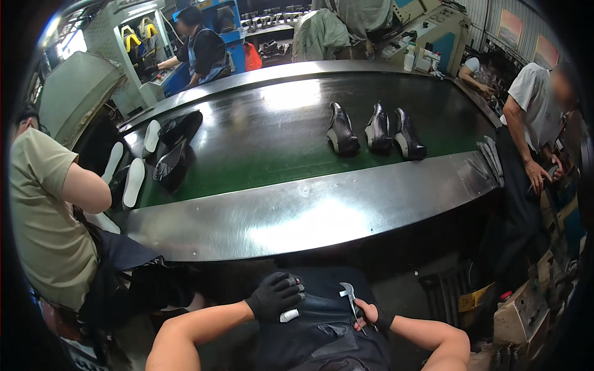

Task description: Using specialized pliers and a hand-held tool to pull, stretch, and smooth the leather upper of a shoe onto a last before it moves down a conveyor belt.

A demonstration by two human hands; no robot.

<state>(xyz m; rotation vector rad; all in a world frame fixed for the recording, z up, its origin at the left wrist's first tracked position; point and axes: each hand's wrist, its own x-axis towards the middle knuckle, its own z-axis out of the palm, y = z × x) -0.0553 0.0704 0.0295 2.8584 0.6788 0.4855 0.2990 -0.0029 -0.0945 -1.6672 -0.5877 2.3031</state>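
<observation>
My left hand (278,298), in a black glove with the fingertips bare, lies over my dark apron (315,290) with its fingers extended and nothing seen in it. White wrapping covers its thumb (289,316). My right hand (367,314) is closed around the handles of metal lasting pliers (349,293), whose curved head points up and away from me. A dark band or glove edge covers the right wrist. Both hands are over my lap, apart from each other, below the near edge of the conveyor's metal rim (297,222).
On the green conveyor belt (266,148) stand three black shoes (378,130) at right. Black uppers (170,164) and white soles (133,182) lie at left. Co-workers (55,204) (535,111) are close on both sides. A machine (523,315) stands at lower right.
</observation>
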